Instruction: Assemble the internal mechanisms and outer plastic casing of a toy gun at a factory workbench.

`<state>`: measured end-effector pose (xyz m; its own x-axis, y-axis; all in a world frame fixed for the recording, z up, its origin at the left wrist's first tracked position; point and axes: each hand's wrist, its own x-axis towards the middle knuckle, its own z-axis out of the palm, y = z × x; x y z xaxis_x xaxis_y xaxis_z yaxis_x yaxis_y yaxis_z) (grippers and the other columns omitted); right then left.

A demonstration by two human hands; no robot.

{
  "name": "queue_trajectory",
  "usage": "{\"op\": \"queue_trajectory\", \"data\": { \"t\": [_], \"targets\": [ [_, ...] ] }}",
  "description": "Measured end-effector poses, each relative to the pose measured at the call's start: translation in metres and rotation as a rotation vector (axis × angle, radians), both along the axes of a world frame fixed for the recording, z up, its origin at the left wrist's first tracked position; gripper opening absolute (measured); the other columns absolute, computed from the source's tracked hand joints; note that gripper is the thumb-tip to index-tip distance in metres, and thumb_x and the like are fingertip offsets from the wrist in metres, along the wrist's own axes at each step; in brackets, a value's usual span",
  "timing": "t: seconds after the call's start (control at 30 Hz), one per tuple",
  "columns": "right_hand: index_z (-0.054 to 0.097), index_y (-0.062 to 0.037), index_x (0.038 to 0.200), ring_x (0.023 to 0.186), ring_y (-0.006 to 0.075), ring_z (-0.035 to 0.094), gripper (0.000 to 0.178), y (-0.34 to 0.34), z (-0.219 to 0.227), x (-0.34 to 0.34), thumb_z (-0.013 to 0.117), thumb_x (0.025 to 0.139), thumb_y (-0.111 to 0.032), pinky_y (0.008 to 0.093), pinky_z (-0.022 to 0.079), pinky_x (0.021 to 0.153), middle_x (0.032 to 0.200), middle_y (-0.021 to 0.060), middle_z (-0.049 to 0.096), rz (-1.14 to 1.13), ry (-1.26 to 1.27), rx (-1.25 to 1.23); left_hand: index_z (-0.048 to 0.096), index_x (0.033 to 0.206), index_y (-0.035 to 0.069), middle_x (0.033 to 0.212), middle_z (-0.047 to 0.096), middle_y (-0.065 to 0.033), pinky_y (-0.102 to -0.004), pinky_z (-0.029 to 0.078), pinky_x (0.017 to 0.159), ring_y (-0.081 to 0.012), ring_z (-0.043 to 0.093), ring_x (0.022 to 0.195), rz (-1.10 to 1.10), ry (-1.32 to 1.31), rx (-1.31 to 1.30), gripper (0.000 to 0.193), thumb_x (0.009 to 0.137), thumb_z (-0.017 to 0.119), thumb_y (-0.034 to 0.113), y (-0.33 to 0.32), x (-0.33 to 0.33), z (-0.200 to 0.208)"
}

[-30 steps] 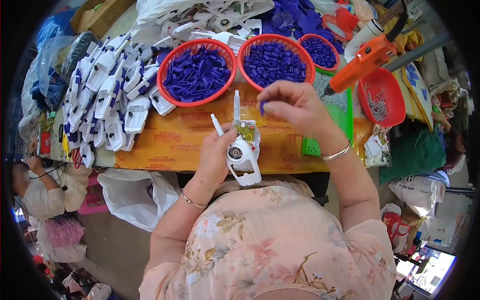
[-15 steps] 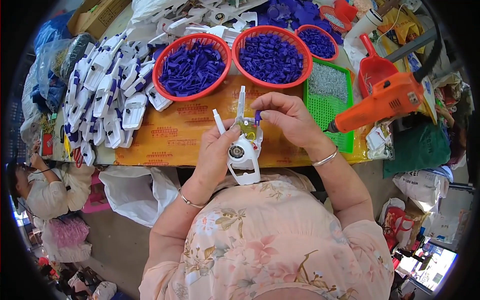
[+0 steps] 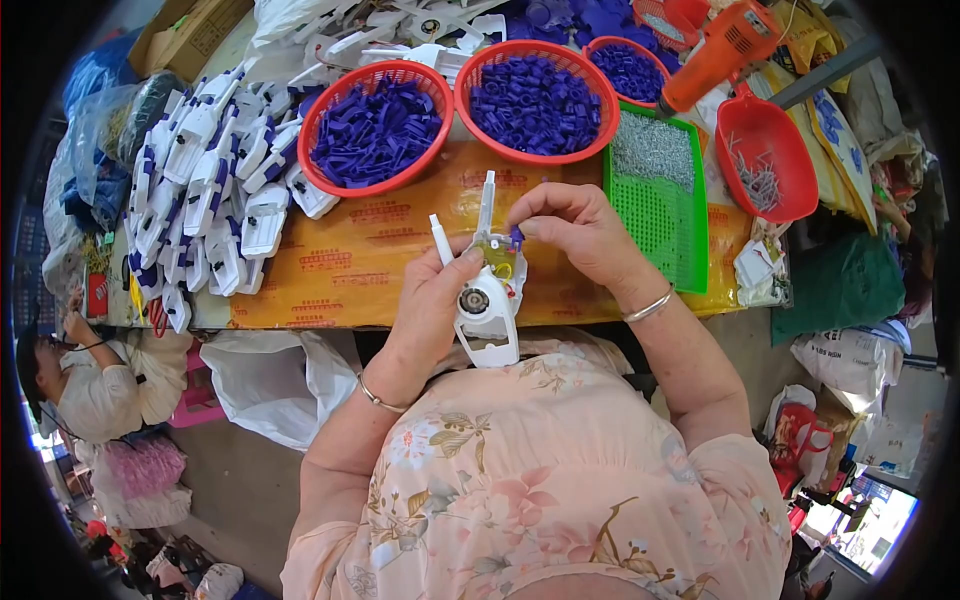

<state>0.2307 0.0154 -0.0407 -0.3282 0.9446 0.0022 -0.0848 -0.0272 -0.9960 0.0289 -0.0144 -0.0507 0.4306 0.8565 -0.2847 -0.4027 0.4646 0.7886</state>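
My left hand (image 3: 428,305) is closed round a white plastic housing (image 3: 490,325), held over the table's near edge. A round dark part sits in the housing, with yellow wires and a greenish section above it and a narrow stem pointing away from me. A separate-looking white stick (image 3: 441,240) rises beside my left thumb; where it joins is hidden. My right hand (image 3: 585,235) pinches a small purple plastic part (image 3: 517,236) against the housing's upper right side. Whether that part is seated cannot be made out.
Red baskets of purple parts (image 3: 380,130) (image 3: 540,105) stand beyond my hands. To the right are a green tray (image 3: 655,235) of screws, a red scoop (image 3: 770,170) and a hanging orange electric screwdriver (image 3: 722,50). White-and-purple housings (image 3: 205,190) pile up left. A person (image 3: 110,375) sits far left.
The orange screwdriver has swung up and away, uncovering the red scoop. My right hand has barely moved, staying at the housing with the purple part. The view has shifted slightly.
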Motion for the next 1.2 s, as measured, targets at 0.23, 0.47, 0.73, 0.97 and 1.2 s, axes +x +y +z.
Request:
{"op": "queue_trajectory", "data": {
  "t": [0.23, 0.47, 0.73, 0.97, 1.2],
  "targets": [
    [0.066, 0.001, 0.094, 0.081, 0.0058, 0.056, 0.013, -0.001, -0.002, -0.002, 0.057, 0.084, 0.001, 0.022, 0.046, 0.075, 0.087, 0.0009, 0.064, 0.029, -0.019, -0.001, 0.055, 0.117, -0.006, 0.1, 0.067, -0.0131, -0.028, 0.055, 0.072, -0.0171, 0.067, 0.083, -0.005, 0.025, 0.007, 0.031, 0.093, 0.05, 0.013, 0.0, 0.0, -0.001],
    [0.065, 0.0016, 0.095, 0.082, 0.0062, 0.057, 0.013, -0.006, -0.009, -0.007, 0.056, 0.086, 0.003, 0.0221, 0.048, 0.075, 0.089, 0.0012, 0.064, -0.032, -0.093, 0.014, 0.053, 0.118, -0.006, 0.1, 0.066, -0.0138, -0.0289, 0.056, 0.073, -0.0174, 0.067, 0.083, 0.039, 0.041, 0.003, 0.031, 0.093, 0.048, 0.013, -0.001, 0.001, 0.0],
    [0.065, 0.002, 0.097, 0.084, 0.0068, 0.058, 0.012, -0.01, -0.011, -0.01, 0.057, 0.087, 0.002, 0.0224, 0.048, 0.076, 0.091, 0.0017, 0.065, -0.071, -0.068, 0.069, 0.052, 0.115, -0.005, 0.099, 0.065, -0.0149, -0.0332, 0.058, 0.067, -0.0204, 0.067, 0.079, 0.034, -0.06, -0.094, 0.028, 0.094, 0.049, 0.013, 0.0, 0.001, 0.007],
    [0.065, 0.0017, 0.097, 0.084, 0.0071, 0.059, 0.013, -0.01, -0.012, -0.013, 0.058, 0.087, 0.001, 0.023, 0.049, 0.077, 0.091, 0.0019, 0.065, -0.087, -0.032, 0.014, 0.051, 0.119, -0.007, 0.101, 0.066, -0.0154, -0.0307, 0.056, 0.074, -0.0198, 0.068, 0.083, 0.018, -0.106, -0.092, 0.032, 0.094, 0.047, 0.012, 0.0, -0.001, 0.005],
    [0.059, 0.0005, 0.11, 0.084, 0.0085, 0.056, 0.026, -0.017, -0.011, -0.019, 0.063, 0.084, -0.002, 0.024, 0.048, 0.074, 0.095, 0.0026, 0.062, -0.237, -0.021, 0.039, 0.052, 0.116, -0.006, 0.099, 0.065, -0.0142, -0.0299, 0.056, 0.073, -0.0185, 0.067, 0.082, 0.077, -0.001, -0.093, 0.03, 0.094, 0.045, 0.014, 0.005, 0.001, 0.001]
  ]
}}
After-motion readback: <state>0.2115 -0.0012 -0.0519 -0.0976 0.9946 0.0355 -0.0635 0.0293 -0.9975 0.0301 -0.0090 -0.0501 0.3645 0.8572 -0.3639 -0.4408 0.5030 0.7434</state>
